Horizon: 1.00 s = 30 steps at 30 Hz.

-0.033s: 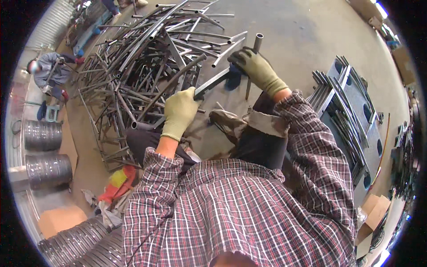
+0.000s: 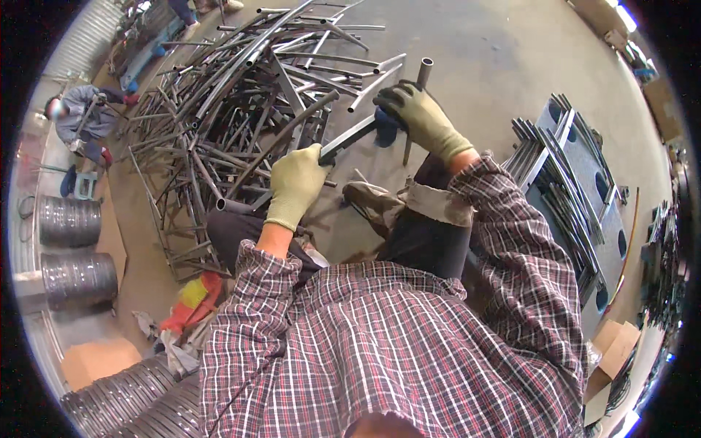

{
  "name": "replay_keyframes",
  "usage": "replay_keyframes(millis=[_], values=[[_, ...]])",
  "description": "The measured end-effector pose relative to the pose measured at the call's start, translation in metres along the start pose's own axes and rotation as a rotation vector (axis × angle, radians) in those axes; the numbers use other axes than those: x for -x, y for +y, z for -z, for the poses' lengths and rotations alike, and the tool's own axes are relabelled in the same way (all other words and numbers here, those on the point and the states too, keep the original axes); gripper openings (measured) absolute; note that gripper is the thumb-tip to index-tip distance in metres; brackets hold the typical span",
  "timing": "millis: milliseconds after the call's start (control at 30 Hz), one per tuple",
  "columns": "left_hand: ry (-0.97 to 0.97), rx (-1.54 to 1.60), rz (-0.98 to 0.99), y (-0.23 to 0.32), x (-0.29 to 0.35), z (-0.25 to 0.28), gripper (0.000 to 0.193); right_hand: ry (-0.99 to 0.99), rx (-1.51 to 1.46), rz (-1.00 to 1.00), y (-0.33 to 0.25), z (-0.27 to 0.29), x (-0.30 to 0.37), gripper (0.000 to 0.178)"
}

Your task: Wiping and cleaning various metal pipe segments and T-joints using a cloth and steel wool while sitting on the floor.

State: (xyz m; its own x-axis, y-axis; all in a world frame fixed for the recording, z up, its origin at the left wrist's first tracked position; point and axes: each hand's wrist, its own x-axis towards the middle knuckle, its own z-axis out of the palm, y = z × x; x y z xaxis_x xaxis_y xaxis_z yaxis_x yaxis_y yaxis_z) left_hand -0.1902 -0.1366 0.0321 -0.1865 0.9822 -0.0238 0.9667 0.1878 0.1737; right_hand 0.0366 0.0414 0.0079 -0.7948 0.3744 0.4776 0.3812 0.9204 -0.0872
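Observation:
Both my hands wear pale knit work gloves with dark palms. My left hand [image 2: 297, 184] is closed round the near end of a straight grey metal bar [image 2: 350, 137], which slants up to the right. At its far end my right hand [image 2: 421, 117] grips a round metal tube [image 2: 425, 71] standing across the bar. The tube's open mouth shows above the glove, and its lower part comes out below. My right fingers hide the meeting point, so I cannot tell whether bar and tube are joined. Just left of the bar lies a large heap of metal tubes [image 2: 219, 109].
On my right, cut metal bars [image 2: 566, 182] lie on a grey panel with dark round holes [image 2: 610, 212]. Coils of dark wire [image 2: 71, 221] stand at the left, near a red and yellow cloth [image 2: 193, 303]. Another person [image 2: 86, 120] sits beyond the heap. An open cardboard box [image 2: 612, 350] is lower right.

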Motion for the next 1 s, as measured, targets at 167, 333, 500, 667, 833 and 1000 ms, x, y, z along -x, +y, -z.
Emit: replay_keyframes(millis=[167,333,500,667,833,1000], values=[[0.062,0.009,-0.016,-0.003,-0.010,0.008,0.026,0.679,-0.840,-0.608,-0.052,0.013,0.030,0.029],[0.008,0.000,-0.003,-0.001,-0.006,0.005,0.029,0.649,-2.476,-1.078,-0.063,-0.048,0.048,0.036],[0.050,-0.051,-0.047,0.026,0.005,0.003,0.015,0.887,-2.272,-0.822,-0.012,-0.062,0.021,0.050],[0.067,-0.078,-0.024,0.014,0.011,0.001,0.012,0.904,-2.191,-0.750,-0.075,-0.060,-0.003,0.060],[0.068,-0.069,-0.064,0.010,0.012,0.001,0.010,0.729,-2.346,-0.865,-0.086,-0.086,0.000,0.058],[0.044,-0.024,-0.092,0.031,0.012,0.010,0.021,0.929,-2.299,-0.806,-0.028,-0.062,0.021,0.063]])
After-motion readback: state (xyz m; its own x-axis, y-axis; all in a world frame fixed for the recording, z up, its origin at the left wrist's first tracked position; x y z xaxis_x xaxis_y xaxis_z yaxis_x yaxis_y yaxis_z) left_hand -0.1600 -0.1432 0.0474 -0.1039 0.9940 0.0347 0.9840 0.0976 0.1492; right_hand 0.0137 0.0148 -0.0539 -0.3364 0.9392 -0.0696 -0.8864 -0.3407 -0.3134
